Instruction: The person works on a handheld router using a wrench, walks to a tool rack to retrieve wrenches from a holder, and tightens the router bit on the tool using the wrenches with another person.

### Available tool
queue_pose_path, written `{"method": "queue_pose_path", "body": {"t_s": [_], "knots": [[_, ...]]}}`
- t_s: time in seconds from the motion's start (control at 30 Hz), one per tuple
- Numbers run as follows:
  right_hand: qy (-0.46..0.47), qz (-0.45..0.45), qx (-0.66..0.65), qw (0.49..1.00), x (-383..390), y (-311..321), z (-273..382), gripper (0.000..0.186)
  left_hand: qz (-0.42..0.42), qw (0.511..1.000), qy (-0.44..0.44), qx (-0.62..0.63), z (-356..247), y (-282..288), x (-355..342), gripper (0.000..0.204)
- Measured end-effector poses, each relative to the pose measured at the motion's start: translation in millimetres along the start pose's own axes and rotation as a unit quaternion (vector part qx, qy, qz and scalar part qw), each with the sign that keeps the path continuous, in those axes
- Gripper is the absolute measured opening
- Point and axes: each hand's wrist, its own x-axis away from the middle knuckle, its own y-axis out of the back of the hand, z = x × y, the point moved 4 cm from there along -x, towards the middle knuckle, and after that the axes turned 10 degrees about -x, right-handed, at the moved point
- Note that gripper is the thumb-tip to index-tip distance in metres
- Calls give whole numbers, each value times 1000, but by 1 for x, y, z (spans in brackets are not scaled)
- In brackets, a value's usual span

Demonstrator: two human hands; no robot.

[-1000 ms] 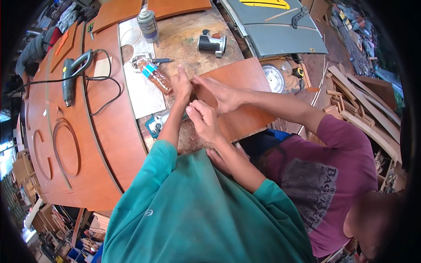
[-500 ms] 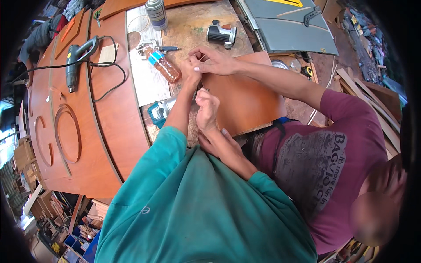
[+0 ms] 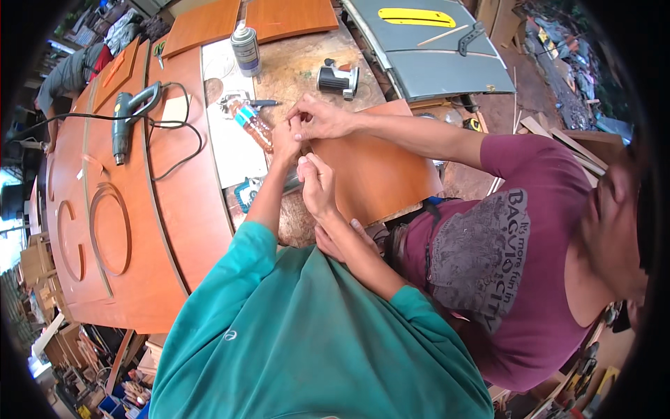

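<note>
My left hand (image 3: 285, 144) is closed at the left edge of a reddish-brown panel (image 3: 377, 164); its fingertips are partly covered. A co-worker in a maroon shirt has one hand (image 3: 319, 120) against my left fingers. Just nearer to me, my right hand (image 3: 318, 187) is closed in a fist beside the same edge, thumb on top. What either of my hands grips is hidden. The co-worker's other hand (image 3: 331, 243) shows behind my right wrist, close to my body. Next to my left hand lies a plastic bottle (image 3: 255, 128) with amber-brown contents and a blue label.
Partly behind my left forearm is a teal power tool (image 3: 246, 193). A trim router (image 3: 338, 79) and a spray can (image 3: 245, 49) stand farther back. Leftward, a heat gun (image 3: 124, 124) with its cord and coiled edging strip (image 3: 110, 229) lie on large panels. A grey table saw (image 3: 440, 59) is at back right.
The view has shifted, so the bench appears lower and farther left. The co-worker's head has moved. Both my hands stay closed at the panel's edge, with little visible movement against it.
</note>
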Motion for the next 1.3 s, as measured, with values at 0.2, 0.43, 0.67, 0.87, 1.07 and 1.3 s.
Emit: {"method": "queue_pose_path", "body": {"t_s": [0.2, 0.43, 0.67, 0.87, 1.07, 1.3], "knots": [[84, -47, 96, 991, -25, 17, 23, 34, 106, 994, -28, 18, -28, 38, 31, 40], [70, -75, 186, 977, -18, 23, 76, 28, -23, 995, -9, 99, 20, 97, 72, 27], [153, -40, 108, 981, 31, -32, 110, 20, -125, 984, 36, 120, 80, 159, 131, 22], [65, 272, 92, 956, 151, -64, 124, 7, -194, 977, 51, 70, 117, 197, 184, 22], [-1, 333, 129, 934, 215, -5, 114, 5, -193, 980, 47, -19, 112, 206, 228, 23], [-95, 380, 98, 915, 277, 25, 108, 8, -233, 964, 44, -122, 149, 199, 261, 20]]}}
